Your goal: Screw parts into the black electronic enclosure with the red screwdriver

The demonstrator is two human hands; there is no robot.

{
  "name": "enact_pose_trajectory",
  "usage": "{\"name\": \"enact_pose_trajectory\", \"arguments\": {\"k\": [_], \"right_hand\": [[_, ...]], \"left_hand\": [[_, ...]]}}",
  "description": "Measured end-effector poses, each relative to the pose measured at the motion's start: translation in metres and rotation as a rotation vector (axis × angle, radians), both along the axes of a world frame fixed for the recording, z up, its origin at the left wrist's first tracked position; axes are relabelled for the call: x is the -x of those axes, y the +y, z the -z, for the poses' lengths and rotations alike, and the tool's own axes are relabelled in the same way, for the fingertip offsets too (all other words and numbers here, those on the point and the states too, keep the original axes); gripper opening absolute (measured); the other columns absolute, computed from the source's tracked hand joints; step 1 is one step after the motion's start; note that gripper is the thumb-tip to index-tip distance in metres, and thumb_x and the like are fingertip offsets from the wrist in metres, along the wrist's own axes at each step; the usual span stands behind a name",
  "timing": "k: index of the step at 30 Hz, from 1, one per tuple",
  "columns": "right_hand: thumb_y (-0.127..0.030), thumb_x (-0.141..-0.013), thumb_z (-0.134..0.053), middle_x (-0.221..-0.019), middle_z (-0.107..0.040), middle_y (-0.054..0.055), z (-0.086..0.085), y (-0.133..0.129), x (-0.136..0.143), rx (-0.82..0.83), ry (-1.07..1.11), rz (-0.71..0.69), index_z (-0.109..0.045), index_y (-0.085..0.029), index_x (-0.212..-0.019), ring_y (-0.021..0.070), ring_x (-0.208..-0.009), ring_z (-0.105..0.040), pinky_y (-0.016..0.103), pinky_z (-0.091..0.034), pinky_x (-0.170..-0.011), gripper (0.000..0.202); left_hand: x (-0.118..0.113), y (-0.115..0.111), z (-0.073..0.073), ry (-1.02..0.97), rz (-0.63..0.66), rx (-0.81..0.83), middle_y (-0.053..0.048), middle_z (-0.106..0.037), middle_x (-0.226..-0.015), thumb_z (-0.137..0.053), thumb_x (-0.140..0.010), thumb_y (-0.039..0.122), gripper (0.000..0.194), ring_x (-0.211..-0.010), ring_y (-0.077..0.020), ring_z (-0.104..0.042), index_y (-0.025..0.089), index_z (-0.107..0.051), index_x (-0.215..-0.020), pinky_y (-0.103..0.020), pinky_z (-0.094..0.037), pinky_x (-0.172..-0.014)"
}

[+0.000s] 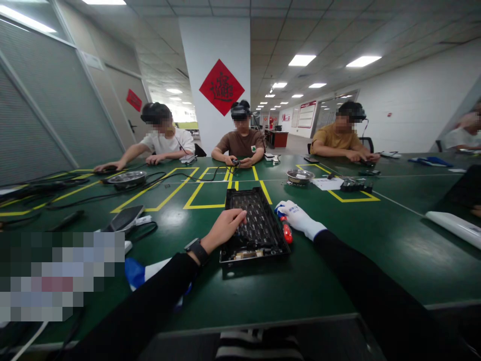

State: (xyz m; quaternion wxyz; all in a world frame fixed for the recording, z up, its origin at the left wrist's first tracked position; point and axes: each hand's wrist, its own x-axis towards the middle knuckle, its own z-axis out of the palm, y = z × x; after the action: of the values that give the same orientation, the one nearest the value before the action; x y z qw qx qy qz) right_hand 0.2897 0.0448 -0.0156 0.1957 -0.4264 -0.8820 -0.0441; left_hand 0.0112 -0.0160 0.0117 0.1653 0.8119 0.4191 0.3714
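Note:
A black open housing [276, 235], shaped like a shallow rectangular tray, lies in front of me with rows of small shiny parts inside and a tan strip along its near end. My left hand [225, 228], bare and with a watch on the wrist, reaches over the housing from the left. Its fingers are drawn together above the inside; anything between them is hidden. At the housing's right edge, my right hand [296, 216] wears a white glove with blue fingertips. That hand is closed around a red screwdriver [287, 231], whose handle points toward me; its shaft is hidden.
A blue and white glove [135, 273] lies partly under my left sleeve. Metal bowls [299, 175] [130, 178], black cables [150, 183] and a white sheet [326, 184] lie farther off. Several people sit across the green table [338, 271], which has yellow tape outlines.

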Motion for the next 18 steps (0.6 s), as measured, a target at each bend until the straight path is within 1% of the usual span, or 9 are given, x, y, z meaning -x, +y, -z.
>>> {"name": "enact_pose_trajectory", "arguments": {"k": [4,8,10,13,15,17,18], "right_hand": [[-0.013,-0.082,-0.043,-0.099,-0.059,0.008,0.003,0.005,-0.007,0.008,0.029,0.032,-0.064,-0.018,-0.091,0.0181,-0.091,-0.046,0.028,-0.036,-0.082,0.023],[-0.007,-0.073,-0.045,-0.094,-0.059,0.008,0.006,0.013,-0.012,0.049,0.078,0.068,-0.062,-0.016,-0.082,0.0173,-0.09,-0.047,0.028,-0.037,-0.083,0.021],[-0.007,-0.07,-0.045,-0.089,-0.06,0.007,0.007,0.017,-0.015,0.075,0.179,0.115,-0.061,-0.015,-0.076,0.0165,-0.086,-0.049,0.027,-0.038,-0.08,0.019],[-0.009,-0.069,-0.04,-0.075,-0.06,0.004,0.01,0.022,-0.019,0.112,0.337,0.191,-0.058,-0.015,-0.069,0.0149,-0.072,-0.051,0.026,-0.041,-0.069,0.019],[-0.01,-0.07,-0.038,-0.069,-0.06,0.003,0.011,0.024,-0.022,0.123,0.371,0.212,-0.059,-0.015,-0.067,0.0143,-0.066,-0.051,0.025,-0.042,-0.064,0.021],[-0.01,-0.071,-0.038,-0.069,-0.061,0.004,0.012,0.026,-0.024,0.132,0.376,0.212,-0.061,-0.015,-0.068,0.0146,-0.067,-0.053,0.026,-0.044,-0.065,0.024],[-0.01,-0.071,-0.038,-0.072,-0.062,0.004,0.012,0.026,-0.026,0.135,0.379,0.205,-0.063,-0.015,-0.07,0.015,-0.07,-0.055,0.026,-0.045,-0.068,0.025]], "left_hand": [[0.0,0.0,-0.001,0.018,-0.012,-0.018,0.0,-0.055,-0.063,-0.03,-0.09,0.045,0.046,-0.062,-0.0127,-0.05,0.016,-0.059,-0.068,-0.023,-0.038,-0.063],[0.0,0.0,0.0,0.029,-0.026,-0.031,0.0,-0.056,-0.064,-0.03,-0.09,0.044,0.046,-0.064,-0.0128,-0.051,0.016,-0.059,-0.067,-0.023,-0.038,-0.064],[0.001,0.001,0.0,0.035,-0.027,-0.029,0.0,-0.056,-0.064,-0.03,-0.09,0.044,0.046,-0.064,-0.0127,-0.051,0.016,-0.059,-0.067,-0.023,-0.038,-0.065],[0.001,0.001,0.0,0.042,-0.025,-0.027,0.0,-0.056,-0.064,-0.029,-0.09,0.044,0.047,-0.064,-0.0128,-0.051,0.016,-0.058,-0.067,-0.023,-0.038,-0.065],[0.001,0.0,0.0,0.041,-0.025,-0.027,-0.001,-0.055,-0.064,-0.029,-0.09,0.044,0.047,-0.064,-0.0129,-0.051,0.016,-0.059,-0.068,-0.023,-0.038,-0.065],[0.001,0.0,0.0,0.04,-0.026,-0.031,0.0,-0.055,-0.064,-0.029,-0.09,0.044,0.047,-0.063,-0.0128,-0.05,0.016,-0.059,-0.068,-0.023,-0.038,-0.064],[0.001,0.0,-0.001,0.039,-0.025,-0.034,0.0,-0.055,-0.064,-0.03,-0.09,0.044,0.046,-0.063,-0.0127,-0.05,0.016,-0.059,-0.068,-0.023,-0.038,-0.064]]}}
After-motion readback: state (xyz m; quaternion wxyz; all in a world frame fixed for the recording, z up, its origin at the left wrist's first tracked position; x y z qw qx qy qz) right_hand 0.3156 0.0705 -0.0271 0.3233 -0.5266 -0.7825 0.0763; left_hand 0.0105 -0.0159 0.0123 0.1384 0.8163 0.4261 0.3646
